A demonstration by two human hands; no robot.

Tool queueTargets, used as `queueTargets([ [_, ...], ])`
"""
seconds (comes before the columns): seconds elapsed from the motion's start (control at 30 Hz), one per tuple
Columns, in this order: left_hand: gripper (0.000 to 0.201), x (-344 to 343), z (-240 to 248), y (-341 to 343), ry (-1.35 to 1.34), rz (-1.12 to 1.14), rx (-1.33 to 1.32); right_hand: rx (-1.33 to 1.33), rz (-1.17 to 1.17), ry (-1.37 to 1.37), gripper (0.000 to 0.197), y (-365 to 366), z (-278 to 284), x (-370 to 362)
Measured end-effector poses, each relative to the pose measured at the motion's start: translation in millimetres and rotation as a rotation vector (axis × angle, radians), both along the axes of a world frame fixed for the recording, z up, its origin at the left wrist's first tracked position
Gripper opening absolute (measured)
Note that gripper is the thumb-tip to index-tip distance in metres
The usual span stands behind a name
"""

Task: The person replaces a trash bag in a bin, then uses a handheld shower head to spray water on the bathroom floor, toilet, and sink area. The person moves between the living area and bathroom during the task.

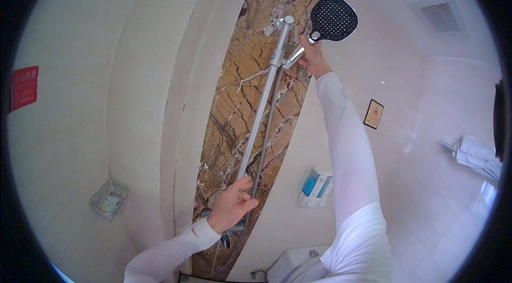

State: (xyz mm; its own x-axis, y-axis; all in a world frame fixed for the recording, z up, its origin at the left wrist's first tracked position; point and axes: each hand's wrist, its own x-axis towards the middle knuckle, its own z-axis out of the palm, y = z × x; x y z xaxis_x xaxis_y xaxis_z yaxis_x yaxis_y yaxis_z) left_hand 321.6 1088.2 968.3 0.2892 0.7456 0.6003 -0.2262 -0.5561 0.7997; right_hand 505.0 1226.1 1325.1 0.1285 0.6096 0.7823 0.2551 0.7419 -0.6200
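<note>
A hand shower with a black, rounded-square face and chrome handle sits in the holder high on a chrome slide bar. Around its handle, just under the face, the fingers of my right hand are closed. From the handle's lower end a metal hose runs down beside the bar. My left hand is in front of the bar's lower part, fingers bent and apart, with nothing seen in it. Whether it touches the bar or hose cannot be made out. Behind it the mixer tap is partly hidden.
Brown veined marble backs the bar. A wire basket hangs at left, below a red sign. To the right are a soap dispenser, a small sign, folded towels and a ceiling vent. A white toilet tank stands below.
</note>
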Motion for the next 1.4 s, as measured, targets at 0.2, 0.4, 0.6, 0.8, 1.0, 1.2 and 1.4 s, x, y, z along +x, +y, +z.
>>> queueTargets([
  [0.2,0.059,-29.2,-78.3,-26.2,-0.085,-0.097,-0.186,-0.032,-0.126,-0.022,0.055,-21.3,-28.1,3.0],
  [0.4,0.058,-44.3,-160.4,-54.2,-0.014,-0.095,-0.652,-0.182,0.444,-0.135,0.029,-52.3,-158.3,1.8],
  [0.6,0.058,-59.0,-234.1,-101.5,-0.045,-0.002,-0.944,-0.857,0.442,0.13,0.042,-139.8,-389.5,26.9],
  [0.8,0.051,-87.1,-303.8,-154.8,0.006,0.103,-0.99,-1.234,0.419,0.563,0.031,-217.0,-570.8,87.0],
  [1.0,0.036,-136.0,-396.9,-203.9,-0.393,-0.048,-1.249,-0.968,-0.395,-0.488,0.025,-329.6,-696.0,93.5],
  [1.2,0.04,-82.6,-399.9,-193.2,1.08,-0.052,-0.106,-1.447,-0.454,0.451,0.017,-547.2,-777.8,79.6],
  [1.4,0.031,-28.3,-307.2,-186.8,0.557,-0.849,-0.933,-1.453,-0.617,0.704,0.026,-771.4,-822.9,-3.3],
])
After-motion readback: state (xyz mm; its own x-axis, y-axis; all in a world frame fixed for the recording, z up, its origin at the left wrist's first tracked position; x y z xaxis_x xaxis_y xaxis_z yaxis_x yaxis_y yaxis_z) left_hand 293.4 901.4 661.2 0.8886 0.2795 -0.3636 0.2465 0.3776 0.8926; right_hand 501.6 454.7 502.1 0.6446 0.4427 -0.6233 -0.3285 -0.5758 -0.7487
